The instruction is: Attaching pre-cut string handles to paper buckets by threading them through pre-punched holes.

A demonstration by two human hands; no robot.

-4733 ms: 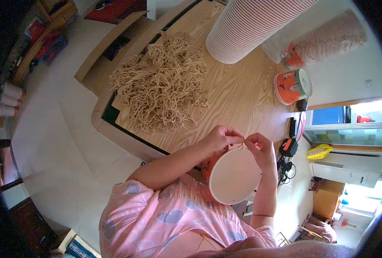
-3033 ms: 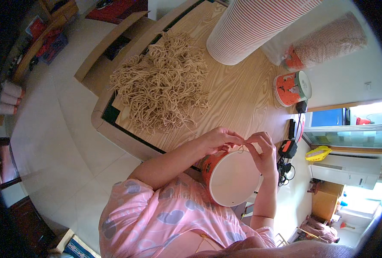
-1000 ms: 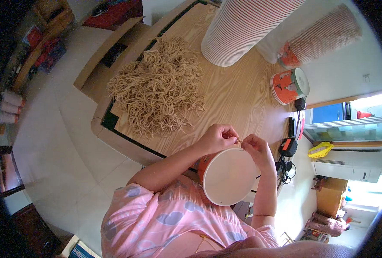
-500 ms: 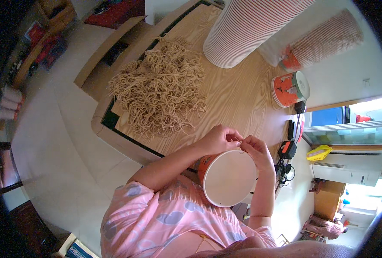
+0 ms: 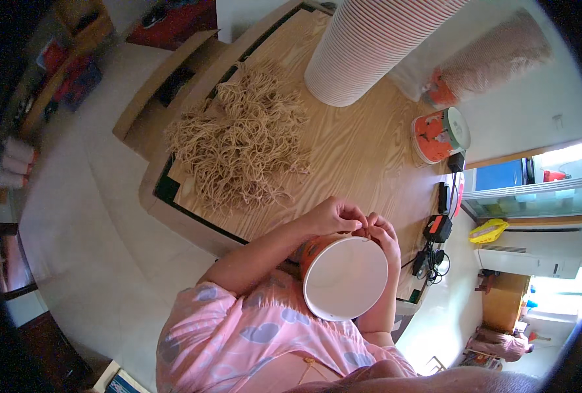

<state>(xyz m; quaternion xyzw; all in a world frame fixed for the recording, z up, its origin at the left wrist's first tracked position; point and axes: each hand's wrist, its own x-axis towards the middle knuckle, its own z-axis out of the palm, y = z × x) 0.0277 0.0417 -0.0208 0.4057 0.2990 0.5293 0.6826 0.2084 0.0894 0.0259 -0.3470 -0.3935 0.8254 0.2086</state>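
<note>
Right of the tangled cord pile (image 5: pixel 238 144), a white-lined bucket (image 5: pixel 345 278) before the pink top (image 5: pixel 258 331), nothing visible inside.
Left hand (image 5: pixel 335 217), then right hand (image 5: pixel 383 234): each grip narrow, pinching thin cord (image 5: pixel 367 239) at the rim; a loose pinch could drop it, a hard tug tip the bucket. Rightward, an orange tub (image 5: pixel 430 137) hides its contents.

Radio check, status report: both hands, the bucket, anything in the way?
Left hand, right hand: fingertips pinching thin cord at bucket rim. Bucket: white inside showing. No obstruction seen; twine heap lies apart, to the left.
</note>
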